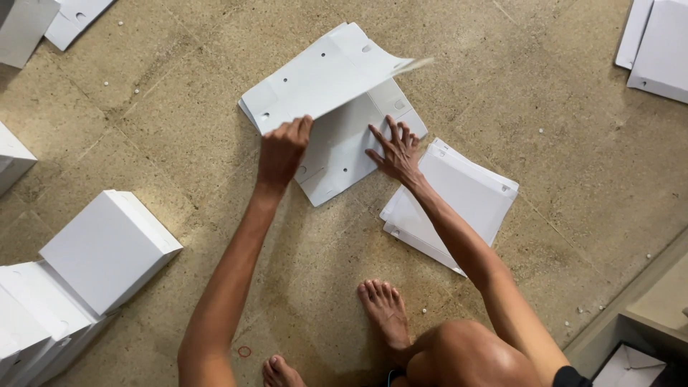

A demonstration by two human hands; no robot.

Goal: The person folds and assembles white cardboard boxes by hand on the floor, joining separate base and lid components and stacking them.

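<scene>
My left hand (282, 147) grips the near edge of a flat white cardboard box blank (326, 72) and lifts it, so the sheet curls upward off a pile. My right hand (393, 152) presses flat, fingers spread, on the pile of white cardboard blanks (342, 154) underneath. Both arms reach forward over a speckled tan floor. A second stack of smaller white sheets (459, 197) lies just right of my right forearm.
Folded white boxes (107, 247) stand at the lower left, with more white cardboard pieces (659, 43) at the top corners. My bare feet (385, 308) and knee are at the bottom. A step edge and a dark opening (631, 337) are at the lower right.
</scene>
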